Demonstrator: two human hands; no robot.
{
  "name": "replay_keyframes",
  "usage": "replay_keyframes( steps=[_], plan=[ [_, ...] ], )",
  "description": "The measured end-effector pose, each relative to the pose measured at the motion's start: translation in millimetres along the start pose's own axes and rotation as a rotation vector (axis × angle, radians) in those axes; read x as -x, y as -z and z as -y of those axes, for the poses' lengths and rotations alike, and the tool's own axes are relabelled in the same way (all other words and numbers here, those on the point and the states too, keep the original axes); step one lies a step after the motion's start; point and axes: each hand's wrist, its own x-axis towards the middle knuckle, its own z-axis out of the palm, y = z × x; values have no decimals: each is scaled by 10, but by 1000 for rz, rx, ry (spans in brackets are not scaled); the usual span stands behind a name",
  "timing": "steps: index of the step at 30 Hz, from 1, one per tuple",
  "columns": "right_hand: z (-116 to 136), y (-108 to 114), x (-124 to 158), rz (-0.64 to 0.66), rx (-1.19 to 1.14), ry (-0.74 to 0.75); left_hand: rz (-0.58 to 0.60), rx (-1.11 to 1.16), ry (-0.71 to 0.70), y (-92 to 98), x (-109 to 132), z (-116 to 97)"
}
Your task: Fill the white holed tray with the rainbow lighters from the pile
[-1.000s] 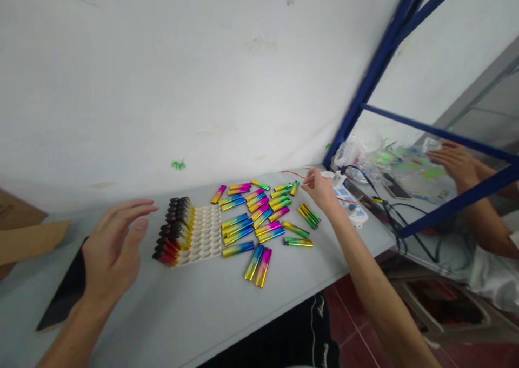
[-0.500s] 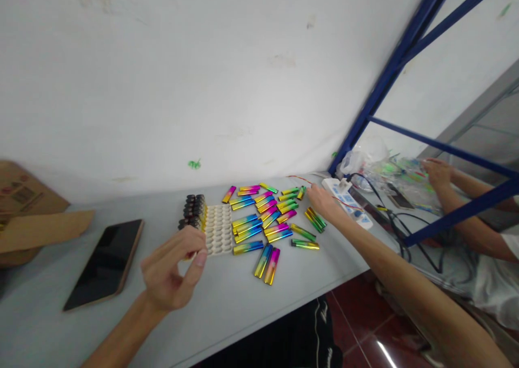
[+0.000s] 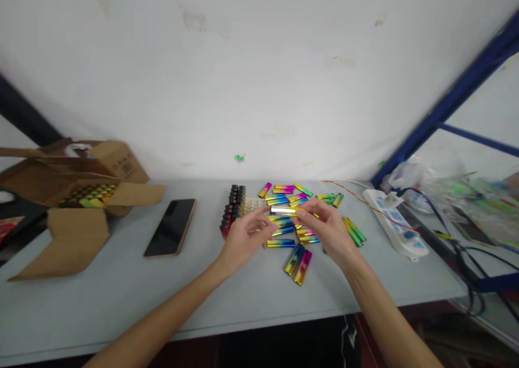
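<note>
My right hand pinches the right end of a shiny metallic lighter case, held level above the table. Bright glare covers the case's side, and its left end looks dark. Close to that end is my left hand, its fingers curled with thumb and forefinger apart; whether a fingertip touches the case is unclear. Below and behind both hands lie several loose cases in gold, blue, pink and green, among them a pink-and-gold case. A pale tray with round holes is partly hidden by my left hand. Black-topped lighters stand along its left side.
A phone lies left of the tray. Farther left, an open cardboard box holds several yellowish pieces. On the right are a white power strip, black cables and clear plastic bags, beside a blue metal frame.
My right hand has come back from beside the power strip to the middle, now with a lighter case in it. My left hand has moved toward it, its pinch loosened. The view has swung left.
</note>
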Motion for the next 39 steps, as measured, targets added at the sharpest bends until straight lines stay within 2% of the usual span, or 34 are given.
replay_keyframes(
  steps=[5, 8, 10, 12, 15, 17, 19, 23, 27, 32, 39],
  plan=[
    [-250, -226, 45, 84, -90, -107, 12, 24, 18, 25, -37, -31],
    [-292, -191, -3, 139, 52, -81, -75, -64, -81, 45, -37, -35],
    [-288, -98, -94, 134, 171, -11, -82, -119, -143, 51, -33, -30],
    [-274, 18, -230, 86, 243, 83, 17, -103, -100, 49, -28, -12],
    [-268, 157, -483, 64, 337, 224, 212, 31, 75, 32, -25, 51],
    [-292, 196, -640, 56, 462, 357, 251, 81, 149, 22, -33, 105],
    [-345, 194, -754, 39, 574, 450, 222, 65, 177, 20, -47, 147],
    [-515, 155, -813, 19, 717, 522, 108, 63, 237, 43, -75, 154],
    [-650, 163, -749, 40, 815, 572, 120, 150, 335, 71, -96, 80],
    [-653, 174, -705, 17, 854, 604, 88, 199, 389, 88, -113, 37],
    [-639, 137, -690, 21, 859, 597, 31, 216, 373, 80, -109, 66]
  ],
)
